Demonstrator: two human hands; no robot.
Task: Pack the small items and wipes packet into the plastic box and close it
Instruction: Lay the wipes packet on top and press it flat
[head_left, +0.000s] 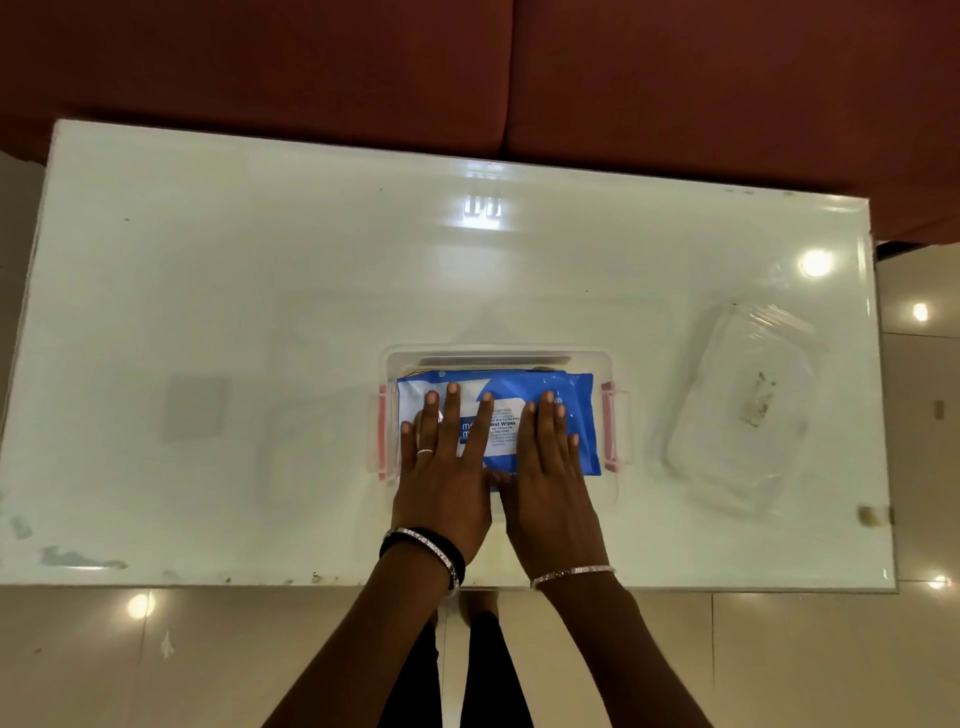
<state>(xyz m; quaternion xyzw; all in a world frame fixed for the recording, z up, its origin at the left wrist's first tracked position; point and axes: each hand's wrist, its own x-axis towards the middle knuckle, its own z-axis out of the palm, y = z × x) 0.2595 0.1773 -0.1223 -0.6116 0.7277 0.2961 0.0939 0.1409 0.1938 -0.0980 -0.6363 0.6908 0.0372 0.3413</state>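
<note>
Wipes packet (524, 410) lies in the plastic box (496, 356), frame centre. Left hand (447, 467) and right hand (550, 467) press flat on it, fingers spread, likely seating it so the lid (743, 410) (centre right, on the table (260, 286)) can close.

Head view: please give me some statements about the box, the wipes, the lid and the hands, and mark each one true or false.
1. The wipes packet lies in the box. True.
2. The lid is on the box. False: it lies on the table, to the right of the box.
3. Both hands rest flat on the packet. True: left hand, right hand.
4. The packet is red. False: it is blue with a white label.
5. The box has pink latches at its two ends. True.
</note>
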